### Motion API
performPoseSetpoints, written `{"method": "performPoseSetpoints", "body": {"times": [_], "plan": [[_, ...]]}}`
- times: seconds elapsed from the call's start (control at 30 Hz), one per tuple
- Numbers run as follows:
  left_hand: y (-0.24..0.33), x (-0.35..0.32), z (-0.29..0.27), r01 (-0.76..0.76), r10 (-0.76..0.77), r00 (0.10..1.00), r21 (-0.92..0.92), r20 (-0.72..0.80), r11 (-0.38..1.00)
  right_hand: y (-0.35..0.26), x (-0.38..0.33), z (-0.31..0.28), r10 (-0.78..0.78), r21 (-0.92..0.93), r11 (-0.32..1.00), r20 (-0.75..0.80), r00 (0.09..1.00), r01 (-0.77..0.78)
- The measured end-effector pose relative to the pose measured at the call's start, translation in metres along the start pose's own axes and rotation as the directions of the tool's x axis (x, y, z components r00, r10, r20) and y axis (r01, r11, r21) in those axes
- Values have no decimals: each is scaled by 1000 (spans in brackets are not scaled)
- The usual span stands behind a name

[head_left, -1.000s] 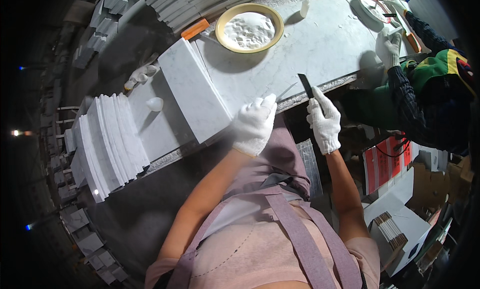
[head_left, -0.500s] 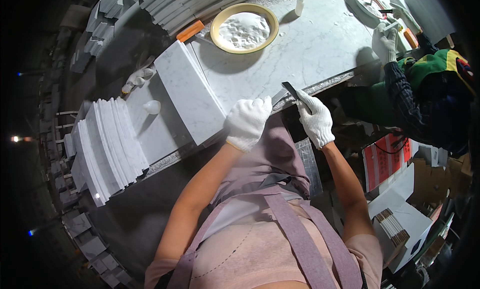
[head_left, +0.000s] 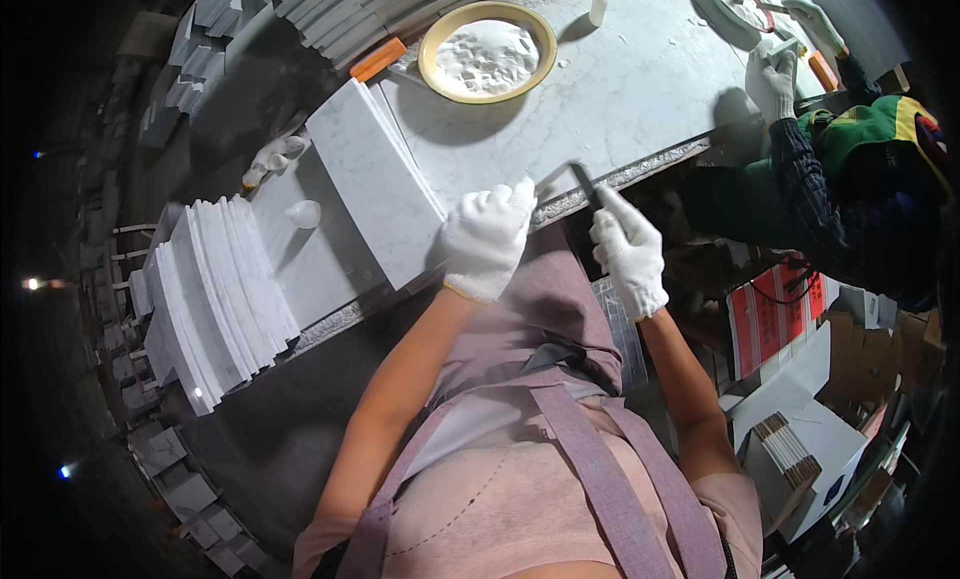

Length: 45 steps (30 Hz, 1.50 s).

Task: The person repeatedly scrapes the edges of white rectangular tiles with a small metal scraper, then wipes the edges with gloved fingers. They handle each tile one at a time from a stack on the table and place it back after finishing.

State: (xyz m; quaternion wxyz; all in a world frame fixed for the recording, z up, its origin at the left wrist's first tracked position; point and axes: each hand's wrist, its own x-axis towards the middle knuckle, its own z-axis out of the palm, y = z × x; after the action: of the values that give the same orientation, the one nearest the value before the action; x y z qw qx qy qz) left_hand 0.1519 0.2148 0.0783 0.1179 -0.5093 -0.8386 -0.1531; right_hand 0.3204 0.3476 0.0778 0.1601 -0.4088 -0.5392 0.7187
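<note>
A dark flat tool [head_left: 584, 182] is gripped in the right hand [head_left: 632, 251] and pointed ahead of it. A thin pale piece [head_left: 553, 180] is pinched in the left hand [head_left: 490, 237], between both hands; whether tool and piece touch cannot be told. White slabs [head_left: 372, 184] are stacked just left of the left hand.

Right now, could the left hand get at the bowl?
Probably yes: only flat tabletop shows between the left hand and the bowl, though its fingers seem occupied with a thin piece.
</note>
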Motion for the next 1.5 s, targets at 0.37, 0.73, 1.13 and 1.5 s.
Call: {"method": "performPoseSetpoints", "body": {"times": [0.37,0.73,1.13,1.5], "plan": [[15,-1,-25,-47,45,999,-88,-26,995,-9,1,15,-54,325,944,-28,998,61],[-5,18,-51,-18,31,998,-189,62,982,-18,-5,8,-49,252,966,-11,999,50],[-115,158,-85,100,-159,879,153,450,983,8,-34,-32,127,42,991,63,990,-129],[-157,229,-72,103,-262,799,306,542,946,4,-20,0,40,197,979,28,999,-44]]}}
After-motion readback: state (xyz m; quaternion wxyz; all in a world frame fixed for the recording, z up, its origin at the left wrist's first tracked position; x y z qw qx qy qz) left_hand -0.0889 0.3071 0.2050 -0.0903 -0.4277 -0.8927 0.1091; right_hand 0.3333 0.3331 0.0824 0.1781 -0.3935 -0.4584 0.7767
